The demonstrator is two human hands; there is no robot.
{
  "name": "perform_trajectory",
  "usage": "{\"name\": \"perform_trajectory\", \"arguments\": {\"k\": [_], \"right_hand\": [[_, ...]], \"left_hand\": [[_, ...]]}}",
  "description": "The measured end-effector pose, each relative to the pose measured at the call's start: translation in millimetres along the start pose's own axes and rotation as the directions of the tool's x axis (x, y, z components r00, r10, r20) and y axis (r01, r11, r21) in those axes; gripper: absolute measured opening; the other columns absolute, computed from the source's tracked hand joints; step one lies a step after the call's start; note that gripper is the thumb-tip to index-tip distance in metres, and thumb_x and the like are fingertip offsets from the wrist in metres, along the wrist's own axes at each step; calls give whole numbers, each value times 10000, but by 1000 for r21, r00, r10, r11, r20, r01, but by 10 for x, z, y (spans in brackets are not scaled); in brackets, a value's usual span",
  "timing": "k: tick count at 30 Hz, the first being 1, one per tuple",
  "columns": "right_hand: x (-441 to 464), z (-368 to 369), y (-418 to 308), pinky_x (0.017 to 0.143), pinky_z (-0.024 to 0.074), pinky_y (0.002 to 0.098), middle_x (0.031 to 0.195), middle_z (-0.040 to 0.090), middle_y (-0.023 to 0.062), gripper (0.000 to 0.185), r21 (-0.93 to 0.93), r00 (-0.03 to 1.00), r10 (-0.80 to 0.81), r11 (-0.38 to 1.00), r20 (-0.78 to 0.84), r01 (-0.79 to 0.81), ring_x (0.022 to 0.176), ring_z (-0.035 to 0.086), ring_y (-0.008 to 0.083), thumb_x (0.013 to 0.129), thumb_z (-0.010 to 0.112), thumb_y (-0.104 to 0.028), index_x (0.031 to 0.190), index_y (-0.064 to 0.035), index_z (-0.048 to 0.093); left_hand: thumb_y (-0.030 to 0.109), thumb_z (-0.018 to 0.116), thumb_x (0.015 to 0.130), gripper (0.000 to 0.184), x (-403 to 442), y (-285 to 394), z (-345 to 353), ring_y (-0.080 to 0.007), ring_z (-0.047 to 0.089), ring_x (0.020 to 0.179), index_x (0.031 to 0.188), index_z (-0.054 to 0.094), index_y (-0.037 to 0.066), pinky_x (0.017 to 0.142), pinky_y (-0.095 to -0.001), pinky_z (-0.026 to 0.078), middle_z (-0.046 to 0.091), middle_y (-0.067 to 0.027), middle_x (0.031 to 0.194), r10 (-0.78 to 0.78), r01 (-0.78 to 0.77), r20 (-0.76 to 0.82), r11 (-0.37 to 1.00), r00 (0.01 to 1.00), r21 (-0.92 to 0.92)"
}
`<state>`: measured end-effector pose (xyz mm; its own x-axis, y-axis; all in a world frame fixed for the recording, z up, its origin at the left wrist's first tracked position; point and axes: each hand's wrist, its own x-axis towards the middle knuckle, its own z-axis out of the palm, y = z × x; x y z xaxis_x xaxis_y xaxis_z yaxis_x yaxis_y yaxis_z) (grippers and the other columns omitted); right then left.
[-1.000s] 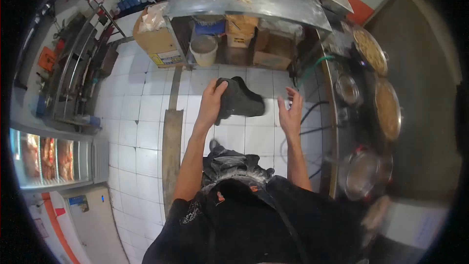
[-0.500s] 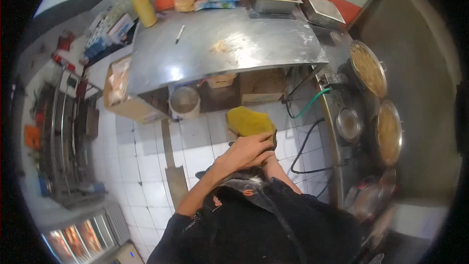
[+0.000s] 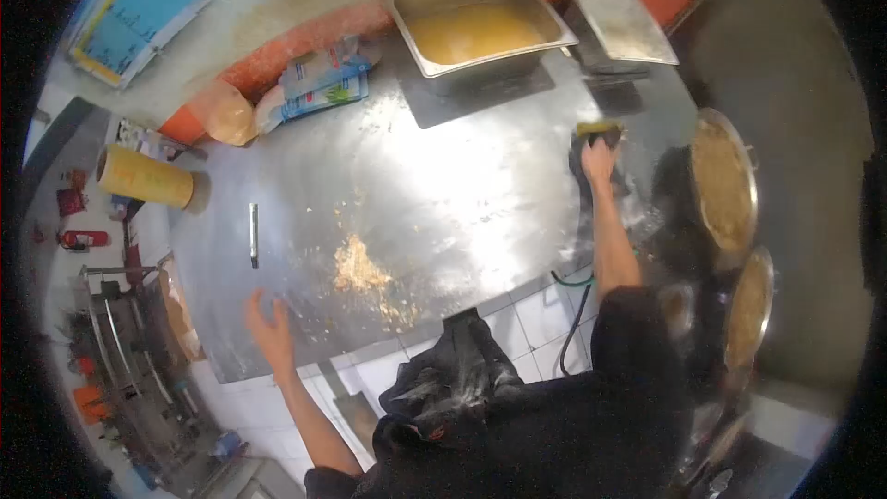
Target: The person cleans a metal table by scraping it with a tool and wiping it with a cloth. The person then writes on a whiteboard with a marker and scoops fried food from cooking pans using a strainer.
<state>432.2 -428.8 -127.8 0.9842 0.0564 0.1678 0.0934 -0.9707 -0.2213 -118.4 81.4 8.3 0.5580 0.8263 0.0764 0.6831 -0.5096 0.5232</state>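
Yellow-and-black cloth: bunched in the right hand, which closes over it on the steel table.
Left hand: bare and empty, fingers loosely spread at the table's near edge, well apart from the right.
Pen-like object: just beyond the left fingertips.
Pale crumbs: between the hands, nearer the left.
Yellow roll: beyond the left hand, off to its left.
Blue packets: farther beyond the left hand, slightly right.
Deep metal pan: beyond the right hand, leftward, yellow contents inside.
Round pans: right of the right hand, brownish contents inside.
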Motion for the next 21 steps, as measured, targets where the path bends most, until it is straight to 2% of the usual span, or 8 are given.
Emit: {"name": "perform_trajectory", "arguments": {"k": [3, 5, 7, 11, 13, 17, 19, 21], "right_hand": [[416, -89, -1425, 1142, 313, 554, 1172, 656, 310, 601, -52, 986, -151, 987, 65, 155, 1199, 572, 429, 967, 474, -467, 1141, 74, 668], [237, 216, -2047, 1140, 319, 544, 1123, 663, 312, 546, -18, 944, -305, 952, -130, 305, 1149, 583, 442, 937, 505, -421, 1074, 75, 686], [-216, -335, -2738, 971, 447, 551, 955, 666, 274, 392, 305, 961, -263, 925, 84, 226, 1058, 582, 429, 856, 588, -331, 903, 38, 711], [-1173, -235, -3364, 1078, 395, 481, 1111, 666, 184, 207, 339, 699, -712, 645, -58, 685, 1225, 542, 389, 925, 578, -180, 1003, -32, 700], [-1307, -220, -3473, 1089, 402, 446, 1214, 660, 205, 262, 590, 710, -690, 516, -143, 621, 1276, 543, 356, 963, 549, -161, 1117, -2, 687], [-945, -9, -3557, 1072, 432, 393, 1348, 608, 219, 428, 906, 841, -336, 169, 423, -389, 1269, 572, 367, 1011, 546, -268, 1359, -21, 556], [-913, -691, -3712, 1077, 428, 361, 1331, 628, 209, 471, 807, 854, -392, 588, 343, -54, 1264, 585, 341, 1043, 513, -309, 1396, 2, 506], [-1088, -469, -3537, 1064, 434, 352, 1327, 633, 210, 460, 562, 736, -677, 610, 2, 559, 1256, 593, 316, 1052, 501, -315, 1372, 14, 530]], "left_hand": [[329, 672, 959, 600, 359, -63, 130, -411, 320, 1430, 1427, 477, 8, 1174, -493, 256, 456, -227, 1474, -10, 13, -27, 995, 1000, 102], [362, 678, 952, 652, 514, -58, 227, -431, 268, 1452, 1448, 451, 4, 1184, -507, 231, 431, -236, 1491, -70, 74, -40, 992, 997, 105], [375, 684, 944, 668, 672, -111, 358, -442, 274, 1440, 1445, 453, -1, 1172, -512, 243, 431, -241, 1483, -111, 117, -52, 982, 992, 148], [349, 693, 926, 580, 978, -127, 600, -425, 422, 1292, 1353, 532, -7, 1077, -506, 339, 519, -239, 1351, -153, 153, -14, 966, 988, 207], [326, 695, 917, 497, 1061, -151, 686, -402, 490, 1179, 1268, 577, -5, 1015, -500, 376, 567, -232, 1239, -110, 119, -54, 970, 993, 210], [285, 689, 912, 346, 1166, -245, 729, -368, 546, 1037, 1104, 622, 5, 951, -489, 401, 605, -212, 1058, -5, 48, -152, 958, 988, 282], [272, 681, 919, 303, 1102, -258, 678, -363, 548, 1027, 1054, 625, 6, 939, -479, 407, 605, -204, 1026, 10, 39, -169, 958, 986, 284], [258, 673, 929, 274, 1059, -317, 660, -360, 543, 1026, 1015, 627, 2, 916, -459, 418, 601, -196, 1018, 53, 9, -228, 965, 972, 263]]}}
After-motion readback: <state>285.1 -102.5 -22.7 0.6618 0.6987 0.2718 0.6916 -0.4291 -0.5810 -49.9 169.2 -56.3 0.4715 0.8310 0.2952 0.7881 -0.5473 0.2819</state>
